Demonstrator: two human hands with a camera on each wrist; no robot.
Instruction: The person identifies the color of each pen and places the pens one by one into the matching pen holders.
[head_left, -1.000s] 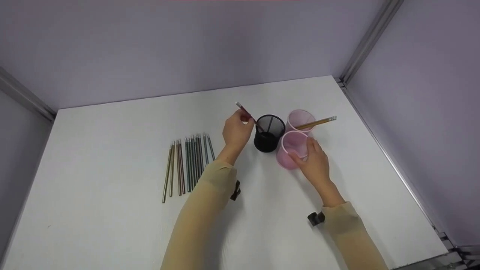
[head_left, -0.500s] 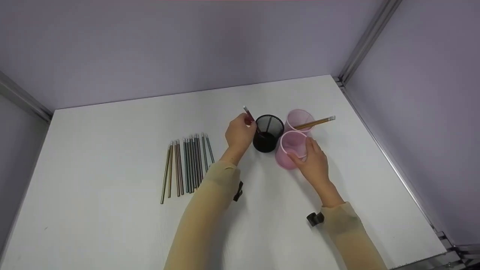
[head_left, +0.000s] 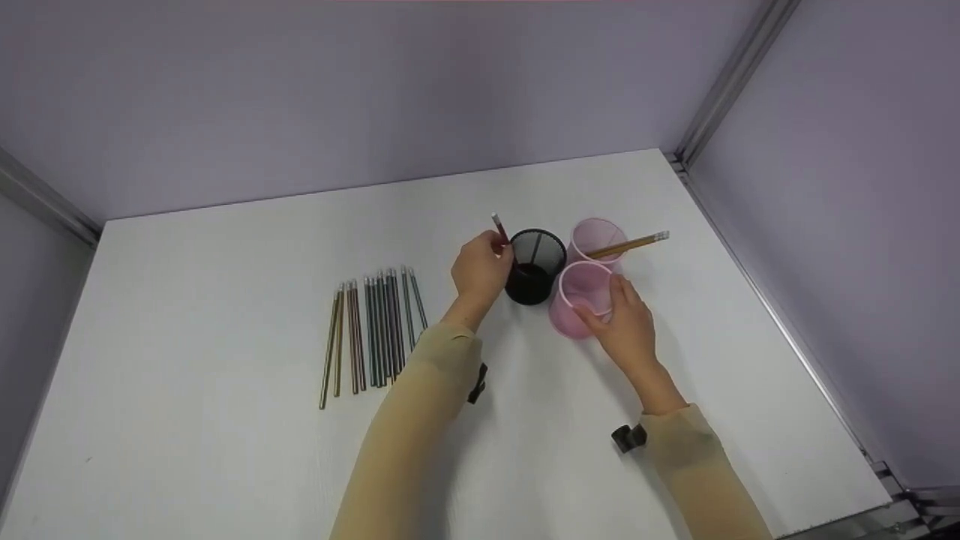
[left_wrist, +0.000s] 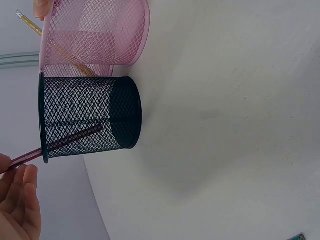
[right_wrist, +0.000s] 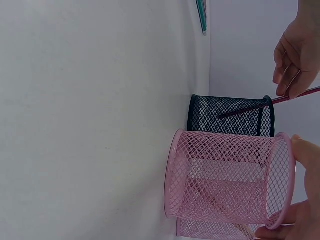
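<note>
Left hand pinches red pencil angled into black mesh cup. Right hand grips near pink mesh cup, probably by its rim. Leaning pencil could tip the light cup.

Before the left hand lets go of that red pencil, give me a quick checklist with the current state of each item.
1. Red pencil tip inside the black mesh cup: ok.
2. Left hand pinches the pencil: ok.
3. Black cup upright on the white table: ok.
4. Right hand grips the near pink mesh cup: ok.
5. Pencil tip resting on the cup floor: cannot tell.
6. Row of loose pencils clear of the left sleeve: ok.
</note>
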